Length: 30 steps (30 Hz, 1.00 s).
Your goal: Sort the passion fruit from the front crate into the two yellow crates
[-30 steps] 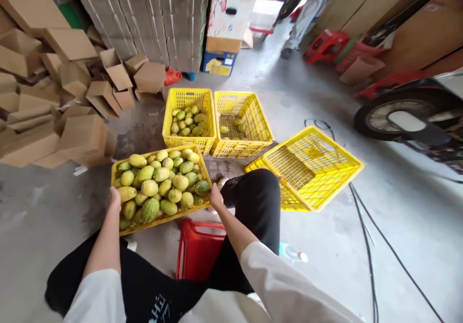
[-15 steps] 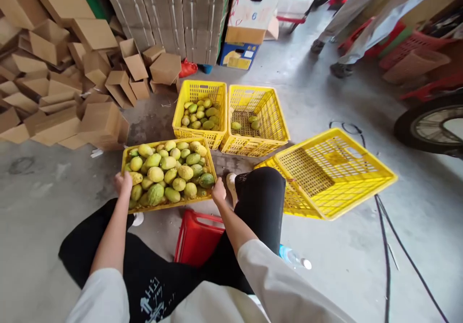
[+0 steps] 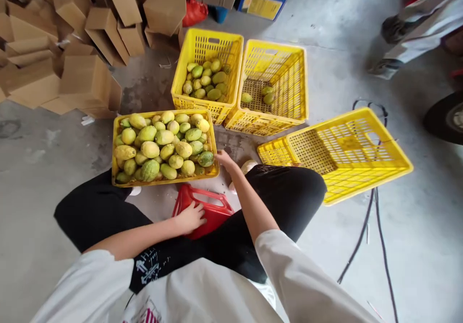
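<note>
A shallow yellow crate (image 3: 162, 183) heaped with yellow-green oval fruits (image 3: 164, 137) is in front of me, over my left foot. My right hand (image 3: 224, 160) grips its right edge near the front corner, the fingertips hidden behind the rim. Between my knees, my left hand (image 3: 191, 217) lies over a red plastic stool (image 3: 211, 217), its fingers apart and holding nothing. Whether it presses on the stool I cannot tell.
Two deep yellow crates stand behind: the left one (image 3: 177, 79) part full of fruit, the right one (image 3: 306, 86) with a few. Another yellow crate (image 3: 376, 166) tilts at right, near black cables (image 3: 385, 260). Cardboard boxes (image 3: 83, 81) pile up at left. A person's legs (image 3: 423, 33) show at upper right.
My left hand has let go of the fruit crate's left side and moved down to the red stool. My right hand stays on the crate. The view has tilted downward.
</note>
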Motion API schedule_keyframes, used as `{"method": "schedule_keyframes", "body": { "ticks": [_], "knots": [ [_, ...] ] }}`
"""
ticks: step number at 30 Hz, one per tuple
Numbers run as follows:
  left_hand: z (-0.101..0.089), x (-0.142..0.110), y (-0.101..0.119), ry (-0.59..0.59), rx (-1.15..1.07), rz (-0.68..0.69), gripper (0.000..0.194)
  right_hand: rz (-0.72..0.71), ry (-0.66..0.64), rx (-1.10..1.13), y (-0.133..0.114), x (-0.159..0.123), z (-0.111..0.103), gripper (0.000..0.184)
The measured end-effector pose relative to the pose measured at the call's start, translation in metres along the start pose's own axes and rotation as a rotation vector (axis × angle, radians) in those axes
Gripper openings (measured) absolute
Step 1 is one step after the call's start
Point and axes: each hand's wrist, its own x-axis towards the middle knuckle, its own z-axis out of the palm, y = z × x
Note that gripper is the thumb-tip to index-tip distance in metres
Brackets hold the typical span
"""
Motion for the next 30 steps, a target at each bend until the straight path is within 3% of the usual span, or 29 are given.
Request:
{"method": "schedule_keyframes", "body": {
  "ticks": [3,6,9,12,18,21,24,26,30],
  "knots": [
    [-0.005,-0.001,-0.007,0.003,-0.065,-0.033,0.015,0.028,0.04,0.005,-0.008,0.025,-0.005,0.027],
    [-0.041,-0.006,-0.042,-0.011,-0.1,-0.149,0.022,0.036,0.079,-0.015,-0.014,0.044,-0.006,0.024],
    [-0.076,-0.022,-0.084,0.028,-0.044,-0.375,0.028,0.027,0.061,-0.066,-0.018,0.055,-0.005,0.024],
    [-0.094,-0.043,-0.108,0.048,0.021,-0.571,0.029,0.027,0.003,-0.207,-0.019,0.058,-0.002,0.021],
    [-0.09,-0.043,-0.097,0.085,0.024,-0.557,0.031,-0.005,-0.042,-0.277,-0.009,0.061,0.001,0.013],
    [-0.085,-0.038,-0.093,0.079,0.016,-0.535,0.03,-0.026,-0.1,-0.278,-0.003,0.065,-0.003,0.02],
    [-0.092,-0.047,-0.104,0.076,-0.076,-0.532,0.032,0.009,-0.126,-0.294,-0.002,0.07,-0.004,0.029],
    [-0.106,-0.062,-0.117,0.166,-0.156,-0.595,0.036,0.051,-0.124,-0.28,-0.003,0.074,-0.002,0.031],
    [-0.138,-0.108,-0.154,0.448,-0.142,-0.896,0.045,0.08,-0.106,-0.136,-0.004,0.082,0.005,0.029]
  ]
}}
